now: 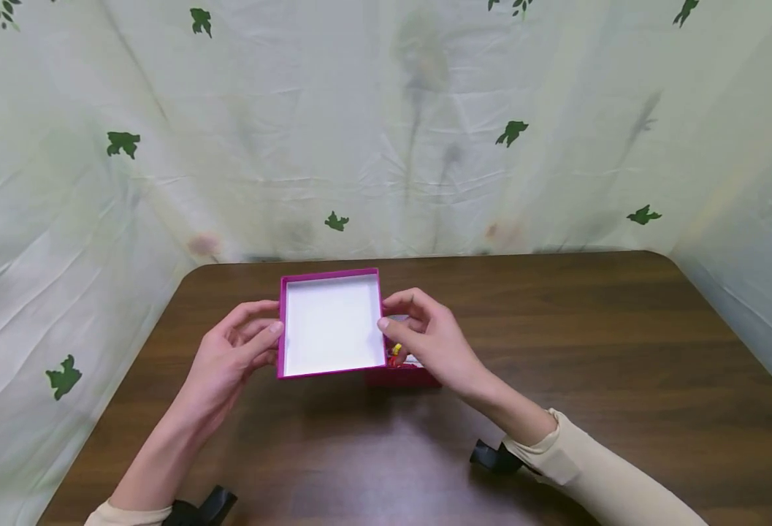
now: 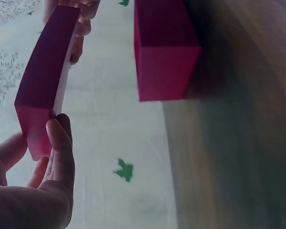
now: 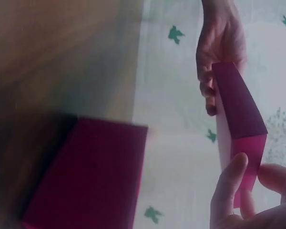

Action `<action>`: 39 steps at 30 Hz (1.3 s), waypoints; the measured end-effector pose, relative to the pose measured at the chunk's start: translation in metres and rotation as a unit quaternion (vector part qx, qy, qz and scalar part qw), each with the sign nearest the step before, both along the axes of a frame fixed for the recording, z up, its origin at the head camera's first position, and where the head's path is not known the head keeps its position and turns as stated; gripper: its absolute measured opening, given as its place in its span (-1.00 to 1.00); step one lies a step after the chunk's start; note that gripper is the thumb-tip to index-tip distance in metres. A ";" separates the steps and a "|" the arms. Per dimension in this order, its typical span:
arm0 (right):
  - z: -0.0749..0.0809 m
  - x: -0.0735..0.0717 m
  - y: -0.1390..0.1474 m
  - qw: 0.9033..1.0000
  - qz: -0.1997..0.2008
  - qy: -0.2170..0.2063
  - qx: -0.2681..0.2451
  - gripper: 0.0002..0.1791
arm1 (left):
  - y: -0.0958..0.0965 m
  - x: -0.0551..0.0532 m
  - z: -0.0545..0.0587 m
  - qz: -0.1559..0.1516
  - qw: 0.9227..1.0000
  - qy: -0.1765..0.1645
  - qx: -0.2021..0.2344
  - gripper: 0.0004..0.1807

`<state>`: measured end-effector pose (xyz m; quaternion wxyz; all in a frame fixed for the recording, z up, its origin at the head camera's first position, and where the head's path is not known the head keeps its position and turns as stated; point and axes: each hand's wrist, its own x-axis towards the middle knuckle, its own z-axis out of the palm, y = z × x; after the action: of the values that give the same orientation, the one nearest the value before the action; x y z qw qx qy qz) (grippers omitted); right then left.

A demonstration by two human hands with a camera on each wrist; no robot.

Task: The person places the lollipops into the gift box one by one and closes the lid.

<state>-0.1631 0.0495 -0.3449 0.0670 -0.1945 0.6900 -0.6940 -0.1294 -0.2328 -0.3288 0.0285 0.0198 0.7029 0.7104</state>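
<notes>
A square magenta box lid (image 1: 334, 325) with a white inside is held up above the table, its hollow side facing the head camera. My left hand (image 1: 231, 354) grips its left edge between thumb and fingers. On the opposite edge, my right hand (image 1: 434, 340) pinches it the same way. Behind the lid stands the magenta box base (image 1: 404, 377), partly hidden by the lid and right hand; small red and yellow items (image 1: 395, 352) show inside, too covered to identify. Both wrist views show the base (image 2: 168, 71) on the table, apart from the raised lid (image 3: 238, 102).
The brown wooden table (image 1: 589, 329) extends around the box on both sides. A pale curtain (image 1: 359, 131) with green leaf shapes hangs behind and beside it. Black wrist mounts (image 1: 496, 457) sit at both sleeves, low over the tabletop.
</notes>
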 end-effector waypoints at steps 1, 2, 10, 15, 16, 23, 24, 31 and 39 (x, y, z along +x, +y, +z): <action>0.002 -0.002 0.004 1.000 -0.006 0.003 0.000 -0.66 | 0.004 -0.003 0.002 -0.004 1.000 0.004 -0.001 -0.50; 0.004 -0.003 0.008 1.000 -0.011 0.004 0.000 -0.66 | 0.008 -0.006 0.003 -0.008 1.000 0.007 -0.003 -0.47; 0.014 -0.013 0.040 0.999 -0.034 -0.001 0.014 -0.50 | 0.038 -0.026 0.006 -0.038 0.999 0.018 -0.020 -0.41; 0.018 -0.015 0.056 0.999 -0.035 0.011 0.038 -0.45 | 0.050 -0.036 0.008 -0.067 0.997 0.024 -0.037 -0.48; 0.018 -0.015 0.059 0.999 -0.034 0.014 0.039 -0.45 | 0.052 -0.037 0.008 -0.071 0.996 0.026 -0.040 -0.50; 0.019 -0.015 0.071 0.999 -0.039 0.035 -0.009 -0.54 | 0.063 -0.045 0.010 -0.073 0.990 0.083 -0.086 -0.56; 0.019 -0.015 0.073 0.998 -0.039 0.042 -0.014 -0.55 | 0.064 -0.046 0.010 -0.072 0.989 0.093 -0.090 -0.56; 0.011 -0.013 0.078 0.996 -0.045 0.052 -0.049 -0.69 | 0.068 -0.045 0.005 -0.111 0.984 0.123 -0.067 -0.57; -0.002 -0.014 0.078 0.995 -0.055 0.041 -0.065 -0.78 | 0.073 -0.043 -0.002 -0.110 0.993 0.039 -0.017 -0.65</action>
<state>-0.1771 0.1272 -0.3466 -0.0129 -0.1883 0.6551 -0.7316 -0.1726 -0.1597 -0.3305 0.0788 0.1241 0.7093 0.6895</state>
